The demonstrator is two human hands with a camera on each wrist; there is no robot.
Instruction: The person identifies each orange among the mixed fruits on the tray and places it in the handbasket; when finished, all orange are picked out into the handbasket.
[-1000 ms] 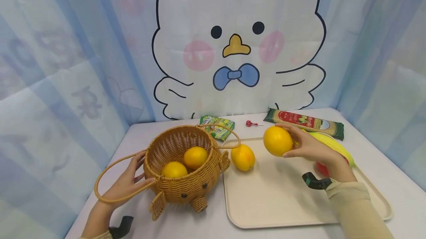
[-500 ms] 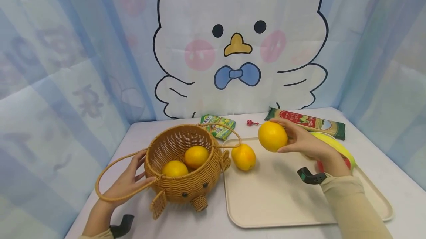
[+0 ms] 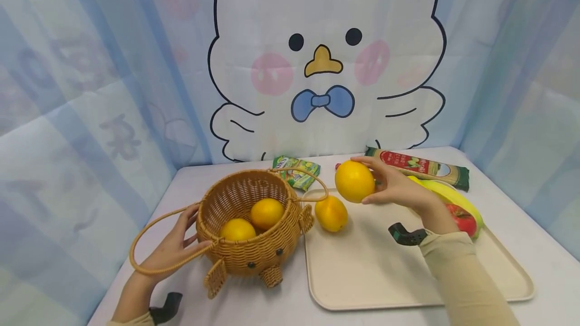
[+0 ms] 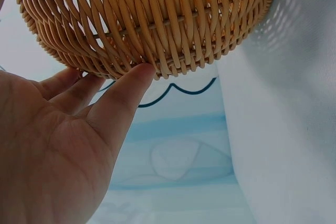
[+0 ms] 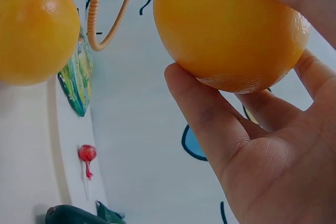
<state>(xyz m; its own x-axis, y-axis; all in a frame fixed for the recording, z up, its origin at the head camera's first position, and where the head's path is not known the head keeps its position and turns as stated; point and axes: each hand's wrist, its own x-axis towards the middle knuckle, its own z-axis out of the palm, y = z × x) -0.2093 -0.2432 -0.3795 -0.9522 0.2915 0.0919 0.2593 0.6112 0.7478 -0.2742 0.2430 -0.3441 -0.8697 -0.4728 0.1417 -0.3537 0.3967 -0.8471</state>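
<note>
The right hand (image 3: 394, 185) holds an orange fruit (image 3: 355, 181) in the air over the back left part of the beige tray (image 3: 376, 265); in the right wrist view fingers and thumb lie round the held fruit (image 5: 231, 24). The left hand (image 3: 169, 253) rests against the left side of a wicker basket (image 3: 254, 253), thumb at the front of its rim. In the left wrist view, fingertips of the left hand (image 4: 68, 135) touch the basket's weave (image 4: 157, 19). Two orange fruits (image 3: 267, 213) lie inside the basket. Another (image 3: 331, 213) lies on the tray's left edge area.
On the tray's right side lie a red apple (image 3: 462, 219) and a yellow-green banana shape (image 3: 446, 192). Behind the tray is a long green and red package (image 3: 419, 167). A green candy packet (image 3: 299, 174) lies behind the basket, and a red lollipop (image 5: 87, 153) shows in the right wrist view.
The right hand has moved left with its fruit, nearer to the basket, uncovering more of the apple. The left hand and the basket have stayed in place.
</note>
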